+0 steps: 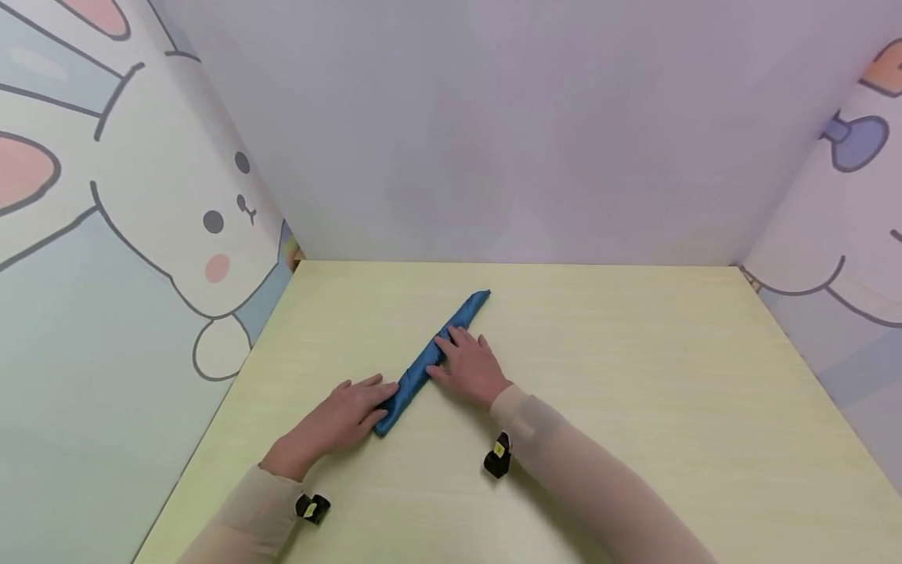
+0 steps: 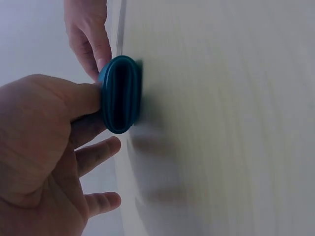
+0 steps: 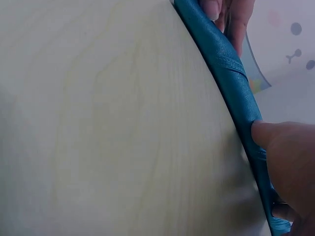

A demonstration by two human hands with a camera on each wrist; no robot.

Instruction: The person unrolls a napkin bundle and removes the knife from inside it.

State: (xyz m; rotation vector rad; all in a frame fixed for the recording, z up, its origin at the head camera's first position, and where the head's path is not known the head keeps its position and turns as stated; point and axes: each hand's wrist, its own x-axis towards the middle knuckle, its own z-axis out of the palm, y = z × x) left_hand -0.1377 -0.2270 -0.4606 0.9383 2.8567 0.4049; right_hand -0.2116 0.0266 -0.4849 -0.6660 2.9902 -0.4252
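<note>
By the left hand, its fingers spread, the near end of the blue roll is touched. On the table the roll is laid slantwise, its long axis pointed from near left to far right. Its middle is touched by the right hand, fingers loosely extended.

Legible text: none in the head view or either wrist view. Left wrist device, black: bears a yellow label, any print too small to read. Right wrist device, black: bears a yellow tag, likewise unreadable.
</note>
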